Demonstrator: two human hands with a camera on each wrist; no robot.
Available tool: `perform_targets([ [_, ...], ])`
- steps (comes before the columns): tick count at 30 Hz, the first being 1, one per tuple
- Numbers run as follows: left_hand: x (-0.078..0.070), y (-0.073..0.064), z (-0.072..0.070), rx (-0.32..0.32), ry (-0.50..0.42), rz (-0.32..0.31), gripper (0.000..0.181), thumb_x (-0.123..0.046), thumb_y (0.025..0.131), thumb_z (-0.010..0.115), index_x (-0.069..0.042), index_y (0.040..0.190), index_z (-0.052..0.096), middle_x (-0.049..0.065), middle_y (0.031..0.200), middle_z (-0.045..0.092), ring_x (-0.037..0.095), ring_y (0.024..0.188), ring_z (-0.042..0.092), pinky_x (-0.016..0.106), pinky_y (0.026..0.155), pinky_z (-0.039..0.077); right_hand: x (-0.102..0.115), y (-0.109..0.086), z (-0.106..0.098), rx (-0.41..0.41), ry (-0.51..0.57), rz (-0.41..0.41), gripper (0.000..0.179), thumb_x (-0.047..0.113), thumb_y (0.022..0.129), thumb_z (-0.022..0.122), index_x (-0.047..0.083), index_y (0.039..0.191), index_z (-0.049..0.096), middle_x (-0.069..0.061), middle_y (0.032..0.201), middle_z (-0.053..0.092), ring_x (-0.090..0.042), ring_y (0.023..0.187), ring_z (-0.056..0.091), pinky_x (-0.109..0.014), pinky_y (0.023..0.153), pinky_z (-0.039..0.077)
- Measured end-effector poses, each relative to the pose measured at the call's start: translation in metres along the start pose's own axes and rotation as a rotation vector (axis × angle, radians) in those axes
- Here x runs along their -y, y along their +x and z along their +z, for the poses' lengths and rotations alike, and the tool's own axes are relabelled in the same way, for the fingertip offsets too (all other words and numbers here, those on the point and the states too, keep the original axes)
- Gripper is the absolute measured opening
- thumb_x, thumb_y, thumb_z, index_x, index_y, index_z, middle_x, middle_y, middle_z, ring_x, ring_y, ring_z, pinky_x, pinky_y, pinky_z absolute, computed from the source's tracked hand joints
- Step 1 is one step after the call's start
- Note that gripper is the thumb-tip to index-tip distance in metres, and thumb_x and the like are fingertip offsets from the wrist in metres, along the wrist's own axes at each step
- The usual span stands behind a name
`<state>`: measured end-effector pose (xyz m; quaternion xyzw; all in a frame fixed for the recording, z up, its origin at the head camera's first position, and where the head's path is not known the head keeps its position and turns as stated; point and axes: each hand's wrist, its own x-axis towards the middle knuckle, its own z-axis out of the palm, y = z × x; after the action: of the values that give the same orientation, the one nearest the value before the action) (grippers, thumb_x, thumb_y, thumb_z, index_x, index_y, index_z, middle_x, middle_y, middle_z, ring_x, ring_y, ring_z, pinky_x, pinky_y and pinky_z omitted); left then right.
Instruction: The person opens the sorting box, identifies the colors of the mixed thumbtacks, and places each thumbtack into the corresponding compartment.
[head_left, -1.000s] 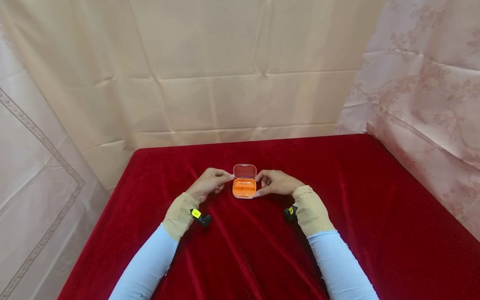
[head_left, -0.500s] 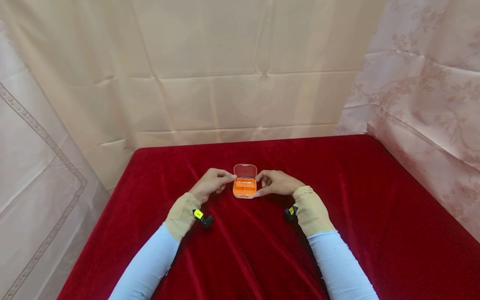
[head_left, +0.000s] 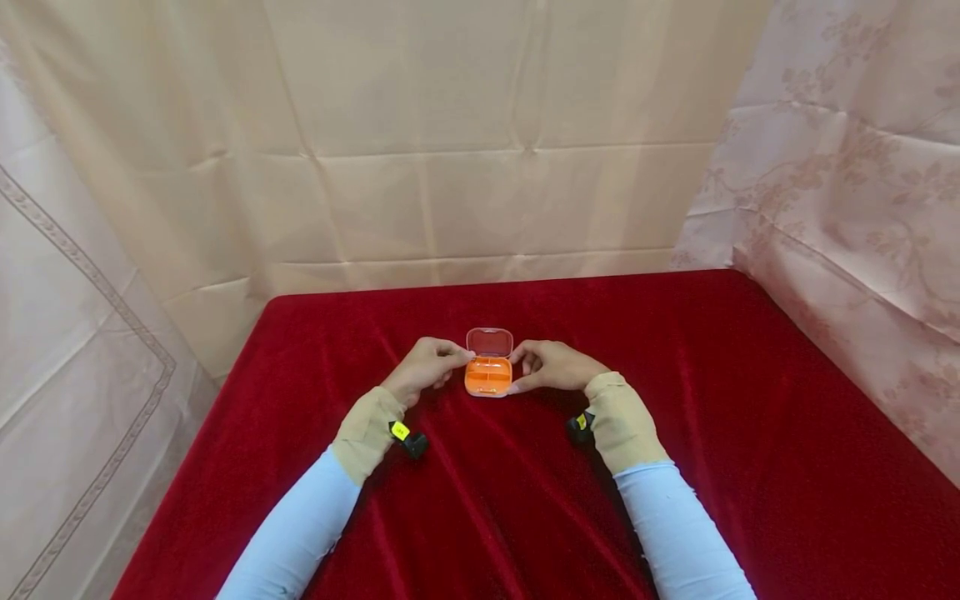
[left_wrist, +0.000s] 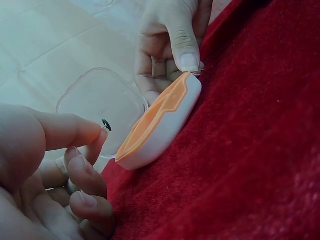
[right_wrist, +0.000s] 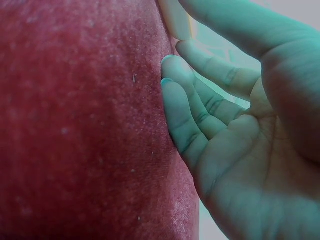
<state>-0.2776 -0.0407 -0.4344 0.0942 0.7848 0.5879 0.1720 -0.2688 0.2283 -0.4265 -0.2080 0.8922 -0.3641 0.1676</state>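
Note:
A small pill box (head_left: 489,377) with an orange divided tray and white outer shell lies on the red cloth, its clear lid (head_left: 490,342) raised at the back. Thumb and index finger of my left hand (head_left: 426,367) pinch a tiny black stud (left_wrist: 106,124) with a round head and thin pin, at the box's left rear corner. Too small to make out in the head view, its exact kind is unclear. My right hand (head_left: 558,365) grips the right side of the box between thumb and fingers. In the right wrist view only a sliver of the box (right_wrist: 176,19) shows.
Red velvet cloth (head_left: 480,508) covers the table and has soft folds. A beige curtain (head_left: 465,150) hangs behind the far edge, with patterned pale drapes (head_left: 862,192) at the sides. Each wrist carries a small black camera (head_left: 411,442).
My left hand has shifted slightly right, bringing its fingertips to the box's left rear corner. The right hand and box stay nearly in place.

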Motion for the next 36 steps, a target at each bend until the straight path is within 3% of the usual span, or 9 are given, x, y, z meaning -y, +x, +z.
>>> perform_targets([
  [9,0.001,-0.001,0.004,-0.018,0.031,0.012,0.023,-0.020,0.098,0.072,0.001,0.107,0.075,-0.002,0.057,0.043,0.012,0.051,0.038,0.025,0.050,0.033,-0.002,0.001,0.001,0.006,0.005,-0.010,0.044,0.027,0.086,0.086,0.010,0.120,0.064,-0.003,0.095,0.061,-0.018,0.090,0.056,-0.032,0.080,0.047],
  [24,-0.002,-0.001,0.011,-0.066,0.127,0.018,0.018,-0.020,0.097,0.073,-0.004,0.103,0.077,-0.002,0.063,0.046,0.012,0.050,0.037,0.024,0.047,0.032,-0.001,0.001,-0.001,0.004,0.014,0.002,0.045,0.029,0.086,0.085,0.010,0.121,0.064,-0.004,0.097,0.061,-0.019,0.091,0.056,-0.033,0.081,0.047],
  [36,-0.004,-0.003,0.015,-0.084,0.195,0.036,0.016,-0.019,0.097,0.074,-0.004,0.100,0.077,-0.003,0.069,0.051,0.012,0.057,0.039,0.025,0.053,0.034,-0.001,0.000,0.000,0.002,0.021,0.006,0.045,0.028,0.086,0.085,0.011,0.121,0.064,-0.004,0.097,0.060,-0.019,0.091,0.055,-0.034,0.081,0.046],
])
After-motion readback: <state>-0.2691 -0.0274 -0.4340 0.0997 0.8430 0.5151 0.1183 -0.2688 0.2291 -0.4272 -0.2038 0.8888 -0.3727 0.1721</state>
